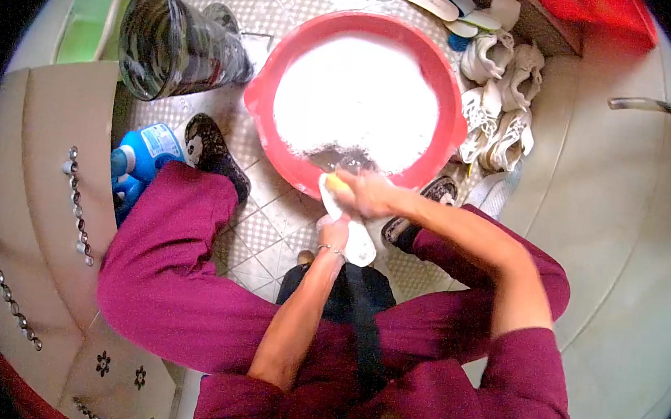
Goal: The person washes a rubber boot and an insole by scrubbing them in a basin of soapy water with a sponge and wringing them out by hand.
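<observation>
We look down past two knees in maroon trousers at a red basin [261, 99] on a patterned tile floor [262, 231]. White suds [357, 96] cover most of it, with a dark patch of water at the near rim. A long white piece [360, 246] — a shoe or an insole, we cannot be sure — slants across that near rim, its lower end towards us. The left hand [332, 229], with a bracelet at the wrist, is closed around its middle. The right hand [365, 194], blurred, seems closed on a small yellow piece [338, 184], pressed at the far end of the white one; whether this is a brush or soap we cannot tell.

The step looks like scrubbing. To do it well, we would hold the white piece firmly with the left hand, its fingers clear of the yellow piece, and make short, even strokes close over the basin, so drips fall into the suds. Turning it — both faces and the edges — would help reach every part.

White shoes [509, 141] stand right of the basin; a dark bin [206, 46] and blue bottles [149, 149] are at left.
</observation>
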A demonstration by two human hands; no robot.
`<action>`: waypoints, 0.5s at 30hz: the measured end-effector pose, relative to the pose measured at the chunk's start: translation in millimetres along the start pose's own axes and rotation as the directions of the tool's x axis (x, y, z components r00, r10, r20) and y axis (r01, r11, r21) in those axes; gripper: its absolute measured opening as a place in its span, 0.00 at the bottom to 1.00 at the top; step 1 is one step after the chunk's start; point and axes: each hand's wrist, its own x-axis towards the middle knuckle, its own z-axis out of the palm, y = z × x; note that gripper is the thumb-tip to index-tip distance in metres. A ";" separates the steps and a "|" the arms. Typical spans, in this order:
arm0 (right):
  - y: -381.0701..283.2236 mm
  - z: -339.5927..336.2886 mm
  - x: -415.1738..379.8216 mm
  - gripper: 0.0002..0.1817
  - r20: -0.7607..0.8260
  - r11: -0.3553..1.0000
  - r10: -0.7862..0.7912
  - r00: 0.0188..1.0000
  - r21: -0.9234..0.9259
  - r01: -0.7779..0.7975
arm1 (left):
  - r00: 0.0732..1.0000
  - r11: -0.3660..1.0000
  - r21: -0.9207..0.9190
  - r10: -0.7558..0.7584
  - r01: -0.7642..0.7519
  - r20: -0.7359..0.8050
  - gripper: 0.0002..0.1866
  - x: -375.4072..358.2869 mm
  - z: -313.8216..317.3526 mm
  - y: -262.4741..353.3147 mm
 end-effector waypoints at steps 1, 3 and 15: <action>2.5 14.7 -14.2 0.23 -0.108 0.998 -0.031 0.994 -0.059 0.025 | 0.999 0.998 -0.055 0.034 -0.034 0.000 0.13 7.5 2.5 -10.2; -5.3 12.7 -29.3 0.22 -0.137 0.993 -0.104 0.985 -0.074 0.094 | 0.984 0.984 -0.024 0.174 -0.175 -0.045 0.13 -4.6 5.0 -3.8; 2.5 4.7 -24.8 0.24 -0.080 0.946 -0.230 0.970 -0.251 0.204 | 0.995 0.971 -0.219 0.101 -0.094 0.021 0.10 -5.9 1.3 11.3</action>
